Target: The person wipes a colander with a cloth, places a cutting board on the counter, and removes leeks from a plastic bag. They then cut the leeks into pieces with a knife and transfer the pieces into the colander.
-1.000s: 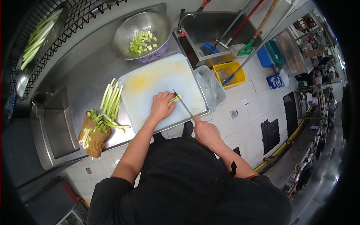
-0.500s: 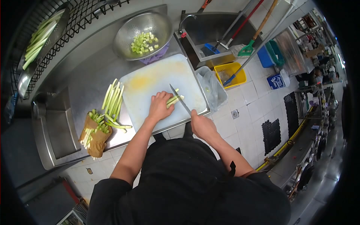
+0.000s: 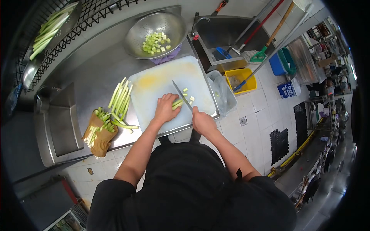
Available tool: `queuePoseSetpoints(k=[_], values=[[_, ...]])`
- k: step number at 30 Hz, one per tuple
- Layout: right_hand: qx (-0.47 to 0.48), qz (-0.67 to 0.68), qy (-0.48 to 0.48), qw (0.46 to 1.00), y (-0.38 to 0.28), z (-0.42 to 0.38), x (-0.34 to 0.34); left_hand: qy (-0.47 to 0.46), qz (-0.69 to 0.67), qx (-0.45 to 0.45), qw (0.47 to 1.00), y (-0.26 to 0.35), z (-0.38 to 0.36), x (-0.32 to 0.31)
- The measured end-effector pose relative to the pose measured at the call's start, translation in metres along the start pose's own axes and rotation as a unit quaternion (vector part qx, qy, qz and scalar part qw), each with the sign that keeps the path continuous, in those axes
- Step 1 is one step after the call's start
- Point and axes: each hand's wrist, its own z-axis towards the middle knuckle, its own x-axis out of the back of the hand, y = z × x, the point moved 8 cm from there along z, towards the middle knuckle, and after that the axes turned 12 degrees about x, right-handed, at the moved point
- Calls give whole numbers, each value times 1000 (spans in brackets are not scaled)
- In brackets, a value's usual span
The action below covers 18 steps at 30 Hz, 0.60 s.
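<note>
My left hand (image 3: 166, 109) presses celery stalks (image 3: 177, 103) down on the white cutting board (image 3: 173, 73), its fingers curled over them. In my right hand (image 3: 204, 122) is the handle of a kitchen knife (image 3: 181, 93). The blade lies across the cut end of the celery, close to my left fingertips. A few cut celery pieces (image 3: 192, 98) rest on the board just right of the blade. Left of the board lies a bunch of long celery stalks (image 3: 121, 98). Behind the board, a metal colander (image 3: 135, 32) holds many celery chunks (image 3: 155, 41).
A brown paper bag (image 3: 103, 140) of celery stands at the counter's front left. Sinks lie at the left (image 3: 63, 131) and back right (image 3: 221, 29). A lined bin (image 3: 223, 96) and yellow bucket (image 3: 250, 82) stand right of the board. Mop handles lean over the back-right sink.
The knife has come down through the celery, and freshly cut pieces now lie apart to its right. The view has shifted slightly. My left hand still holds the stalks.
</note>
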Motion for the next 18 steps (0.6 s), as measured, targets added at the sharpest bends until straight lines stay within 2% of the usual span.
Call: queuePoseSetpoints(k=[1, 3, 5, 9, 13, 17, 18], values=[[-2, 5, 0, 1000, -3, -8, 5, 23, -6, 1, 1000, 1, -4, 5], [-3, 9, -3, 1000, -9, -23, 17, 12, 6, 6, 1000, -2, -8, 4], [-18, 6, -55, 998, -16, -38, 20, 2, 17, 11, 1000, -7, -9, 0], [-22, 3, -86, 996, -19, -51, 13, 0, -21, 12, 1000, -17, -10, -11], [-5, 13, -44, 999, -1, -23, -30, -5, -59, 12, 998, -24, -9, -13], [21, 4, -18, 1000, -6, 7, -16, -4, -40, 19, 999, -21, -11, -5], [25, 2, -16, 1000, -9, 9, -9, 20, -53, 15, 998, -18, -12, 3]])
